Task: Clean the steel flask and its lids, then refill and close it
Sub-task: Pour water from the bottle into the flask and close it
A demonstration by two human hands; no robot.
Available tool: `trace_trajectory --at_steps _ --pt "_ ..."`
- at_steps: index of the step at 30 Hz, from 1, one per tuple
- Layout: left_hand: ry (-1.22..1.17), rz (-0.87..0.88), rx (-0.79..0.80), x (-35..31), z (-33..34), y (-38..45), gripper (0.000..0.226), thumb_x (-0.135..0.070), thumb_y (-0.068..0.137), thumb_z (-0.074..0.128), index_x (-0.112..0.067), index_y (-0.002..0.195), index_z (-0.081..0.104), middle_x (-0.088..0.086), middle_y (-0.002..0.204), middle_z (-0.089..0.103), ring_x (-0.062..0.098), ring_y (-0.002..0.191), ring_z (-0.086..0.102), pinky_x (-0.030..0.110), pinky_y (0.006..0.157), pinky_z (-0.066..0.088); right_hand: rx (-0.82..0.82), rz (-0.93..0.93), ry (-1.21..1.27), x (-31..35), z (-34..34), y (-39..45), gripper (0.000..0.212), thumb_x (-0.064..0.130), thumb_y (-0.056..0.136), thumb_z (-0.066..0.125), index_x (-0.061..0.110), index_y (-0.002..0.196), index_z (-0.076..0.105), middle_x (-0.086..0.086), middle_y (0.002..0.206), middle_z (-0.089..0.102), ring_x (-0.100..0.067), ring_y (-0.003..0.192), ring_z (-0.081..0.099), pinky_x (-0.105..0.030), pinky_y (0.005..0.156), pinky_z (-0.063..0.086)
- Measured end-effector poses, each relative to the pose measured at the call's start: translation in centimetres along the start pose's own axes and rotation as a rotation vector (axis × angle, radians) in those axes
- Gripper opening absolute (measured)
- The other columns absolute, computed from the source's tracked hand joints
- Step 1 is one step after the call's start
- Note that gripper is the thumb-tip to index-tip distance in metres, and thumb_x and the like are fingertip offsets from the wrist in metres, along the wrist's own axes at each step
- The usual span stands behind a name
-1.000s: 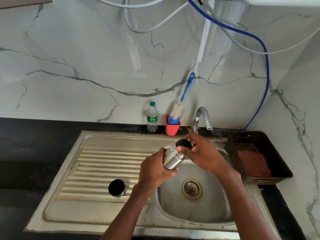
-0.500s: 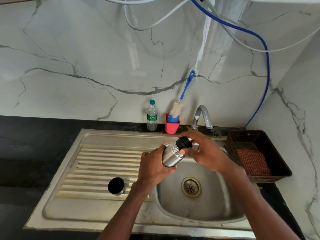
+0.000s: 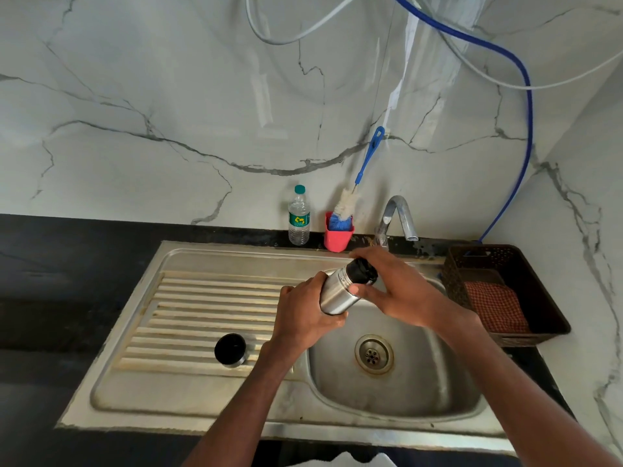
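A steel flask [image 3: 338, 291] is tilted over the sink basin [image 3: 404, 382], its top pointing up and right. My left hand [image 3: 305, 313] grips its lower body. My right hand [image 3: 394, 284] curls around the black inner lid [image 3: 362, 270] on the flask's neck, thumb below and fingers over it. A second lid [image 3: 230, 349], black inside with a steel rim, sits on the ribbed drainboard [image 3: 202, 311] to the left.
The tap [image 3: 397, 217] stands behind the basin. A red cup [image 3: 337, 235] holding a blue-handled bottle brush [image 3: 350, 200] and a small plastic water bottle [image 3: 298, 215] stand by the wall. A dark basket [image 3: 505, 291] with a checked cloth sits right of the sink.
The flask and both hands stay over the basin; my right hand has shifted its fingers around the black lid. The view has dropped slightly.
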State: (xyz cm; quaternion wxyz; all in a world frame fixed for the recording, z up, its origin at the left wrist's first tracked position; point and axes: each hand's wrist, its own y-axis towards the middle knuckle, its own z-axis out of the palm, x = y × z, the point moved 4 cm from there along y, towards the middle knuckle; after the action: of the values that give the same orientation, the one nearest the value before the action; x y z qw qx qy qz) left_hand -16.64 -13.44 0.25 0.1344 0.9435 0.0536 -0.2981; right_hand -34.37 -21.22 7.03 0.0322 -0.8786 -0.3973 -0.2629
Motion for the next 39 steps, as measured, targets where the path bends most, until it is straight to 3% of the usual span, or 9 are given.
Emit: trace_trajectory --at_steps 4,8,12,17,23,29,32,35,39 --pt "0.025 0.014 0.005 0.0 0.0 0.0 0.055 -0.062 0.067 0.075 -0.033 0.108 0.053 -0.014 0.096 0.068 0.014 0.090 0.066 0.039 0.086 0.046 -0.055 0.161 -0.068 0.2 0.1 0.4 0.049 0.072 0.093 0.050 0.025 0.105 0.054 0.010 0.090 0.060 -0.013 0.079 0.060 -0.026 0.061 0.041" --pt "-0.048 0.001 0.001 0.4 0.2 -0.1 0.052 -0.059 0.066 0.079 -0.033 0.102 0.053 -0.014 0.084 0.065 0.016 0.079 0.066 0.039 0.079 0.051 0.013 -0.057 0.031 0.5 -0.7 -0.1 0.056 0.055 0.094 0.066 0.027 0.140 0.052 0.012 0.132 0.059 -0.002 0.113 0.057 -0.012 0.089 0.044" --pt "-0.078 0.041 -0.004 -0.2 0.1 0.0 0.053 -0.055 0.065 0.081 -0.029 0.103 0.057 -0.009 0.087 0.070 0.019 0.077 0.066 0.038 0.072 0.051 -0.154 0.076 -0.051 0.7 -0.5 0.4 0.045 0.062 0.098 0.053 0.021 0.113 0.063 0.003 0.102 0.063 -0.014 0.088 0.060 -0.035 0.075 0.053" --pt "-0.195 0.030 0.044 -0.2 0.3 -0.1 0.055 -0.052 0.064 0.084 -0.032 0.107 0.057 -0.011 0.091 0.070 0.012 0.077 0.064 0.031 0.065 0.050 -0.061 -0.214 -0.138 1.2 -1.1 -0.3 0.048 0.056 0.101 0.056 0.021 0.134 0.055 0.005 0.120 0.055 -0.015 0.096 0.060 -0.030 0.075 0.052" --pt "-0.268 0.099 0.107 -1.2 0.5 0.0 0.058 -0.039 0.066 0.090 -0.036 0.111 0.053 -0.017 0.098 0.061 0.004 0.085 0.059 0.019 0.067 0.042 -0.321 0.061 -0.157 1.8 -0.5 -1.0 0.044 0.062 0.102 0.044 0.019 0.095 0.050 0.006 0.077 0.054 -0.017 0.062 0.052 -0.031 0.051 0.033" --pt "-0.281 0.089 0.179 -2.1 1.2 -0.3 0.064 -0.040 0.063 0.088 -0.035 0.119 0.056 -0.015 0.104 0.067 0.004 0.089 0.064 0.028 0.074 0.054 -0.178 -0.359 -0.434 1.4 -1.6 -0.7 0.032 0.042 0.104 0.043 0.018 0.086 0.053 0.002 0.073 0.050 -0.019 0.058 0.047 -0.030 0.047 0.038" --pt "-0.181 0.105 0.105 -2.5 1.4 0.1 0.064 -0.039 0.064 0.087 -0.025 0.118 0.055 -0.007 0.107 0.064 0.014 0.091 0.061 0.032 0.071 0.049 -0.316 0.016 -0.351 1.3 -1.8 -0.1 0.039 0.038 0.104 0.043 0.018 0.072 0.053 0.001 0.061 0.056 -0.025 0.054 0.054 -0.031 0.051 0.038" --pt "0.199 0.149 0.020 -2.7 0.9 0.8 0.070 -0.041 0.062 0.090 -0.018 0.119 0.055 0.003 0.110 0.061 0.026 0.096 0.060 0.038 0.074 0.049 -0.221 0.551 -0.069 0.3 -0.8 0.3 0.051 0.042 0.105 0.040 0.014 0.068 0.060 -0.005 0.066 0.063 -0.026 0.064 0.061 -0.032 0.060 0.044" --pt "0.027 0.079 0.059 -1.4 0.5 0.7 0.065 -0.042 0.062 0.088 -0.024 0.113 0.052 -0.003 0.106 0.059 0.020 0.091 0.059 0.037 0.069 0.051 -0.161 0.257 -0.163 1.3 -0.8 0.6 0.058 0.062 0.106 0.035 0.017 0.074 0.054 0.003 0.062 0.055 -0.017 0.056 0.054 -0.030 0.053 0.038"
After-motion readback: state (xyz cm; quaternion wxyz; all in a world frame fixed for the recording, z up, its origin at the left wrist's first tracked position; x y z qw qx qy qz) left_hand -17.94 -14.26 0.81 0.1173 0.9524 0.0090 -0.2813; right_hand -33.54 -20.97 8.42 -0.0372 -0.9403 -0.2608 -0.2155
